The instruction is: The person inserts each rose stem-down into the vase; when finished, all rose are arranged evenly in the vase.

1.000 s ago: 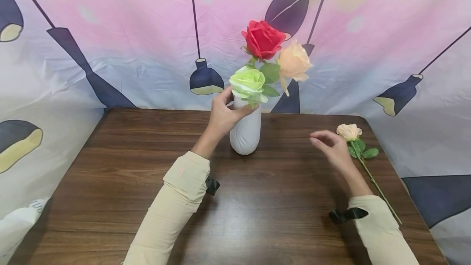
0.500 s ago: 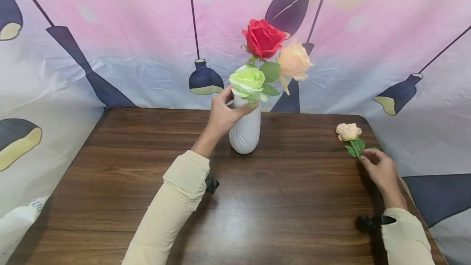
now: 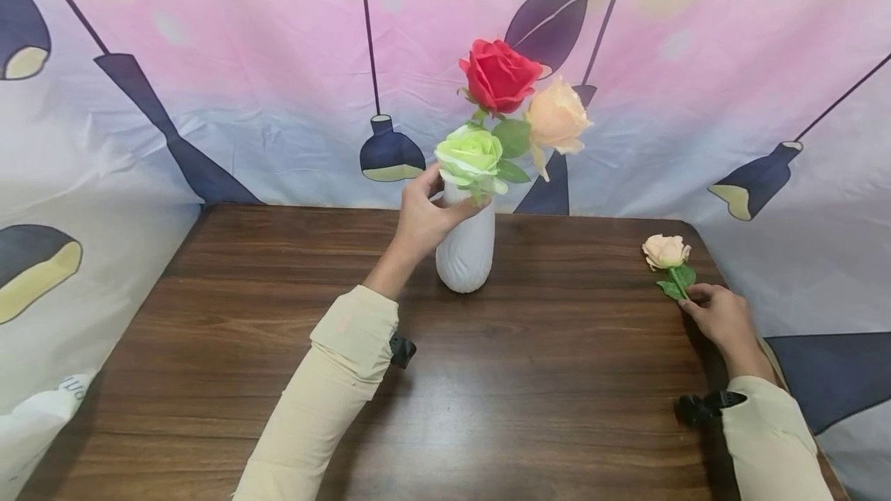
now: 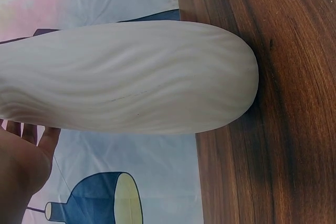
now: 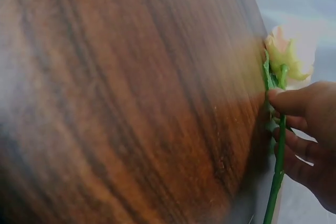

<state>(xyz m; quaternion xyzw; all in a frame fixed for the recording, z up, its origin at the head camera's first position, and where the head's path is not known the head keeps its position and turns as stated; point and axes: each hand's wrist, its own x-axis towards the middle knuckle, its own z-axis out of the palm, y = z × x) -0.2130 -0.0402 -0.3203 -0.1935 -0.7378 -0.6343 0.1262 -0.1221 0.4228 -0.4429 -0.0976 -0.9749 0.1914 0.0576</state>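
My left hand point(image 3: 426, 215) grips the upper part of a white vase point(image 3: 468, 250) that stands upright on the table. The left wrist view shows the vase's wavy ridged side point(image 4: 136, 77) lying across the picture, with the fingers behind its neck. Out of the vase rise a red rose point(image 3: 500, 76), a peach rose point(image 3: 557, 116) and a light green rose point(image 3: 469, 155). At the table's right side my right hand point(image 3: 724, 319) pinches the green stem point(image 5: 279, 156) of a pale peach rose point(image 3: 666, 252) between thumb and fingers, just below its leaves.
The dark wooden table point(image 3: 487, 393) reaches back to a printed cloth backdrop point(image 3: 278, 83) with lamp drawings. A white plastic bag point(image 3: 42, 416) lies at the lower left edge. Black camera straps sit on both wrists.
My right hand has moved right and toward me from beside the bloom, and now pinches the pale peach rose's stem. The rose's head has shifted slightly right. My left hand stays on the vase.
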